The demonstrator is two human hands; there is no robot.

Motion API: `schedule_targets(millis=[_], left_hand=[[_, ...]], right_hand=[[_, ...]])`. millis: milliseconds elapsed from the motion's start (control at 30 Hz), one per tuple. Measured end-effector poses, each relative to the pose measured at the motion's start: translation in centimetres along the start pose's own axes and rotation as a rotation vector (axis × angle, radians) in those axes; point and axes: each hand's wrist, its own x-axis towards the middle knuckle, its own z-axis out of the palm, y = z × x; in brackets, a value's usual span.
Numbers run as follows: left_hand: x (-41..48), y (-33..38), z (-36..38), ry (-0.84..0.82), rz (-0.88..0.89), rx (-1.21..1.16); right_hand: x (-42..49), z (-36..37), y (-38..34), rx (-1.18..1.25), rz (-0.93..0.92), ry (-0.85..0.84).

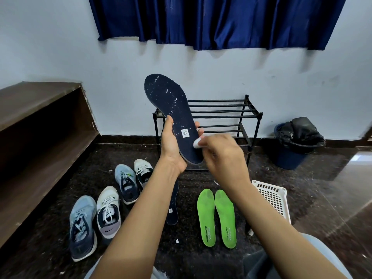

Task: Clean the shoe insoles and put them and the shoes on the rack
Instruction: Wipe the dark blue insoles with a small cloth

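My left hand [172, 147] grips a dark navy insole [171, 105] by its heel end and holds it upright in front of the black shoe rack [237, 117]. White specks dot the insole's surface. My right hand [223, 156] pinches a small white wad [196, 142] against the insole's heel. A second navy insole [173, 208] lies on the floor, partly hidden by my left forearm. Two green insoles [216, 217] lie side by side on the floor. Several shoes, among them a blue one [82, 226] and a white one [108, 211], stand at the lower left.
A white plastic basket [273, 196] lies on the floor at the right. A blue bin with a black bag [296, 141] stands by the wall. A brown wooden bench [40, 121] runs along the left. Blue curtains [211, 21] hang above.
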Motion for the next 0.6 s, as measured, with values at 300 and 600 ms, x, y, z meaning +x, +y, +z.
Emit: schedule_targets(millis=[300,600], left_hand=[[0.0,0.2,-0.8,-0.008,0.06,-0.108],[0.3,-0.2,-0.4,-0.035,0.088,-0.02]], right_hand=[[-0.9,1.2,-2.2,0.062,0.232,-0.307],[0.4,-1.6,-1.2,0.264,0.502,-0.09]])
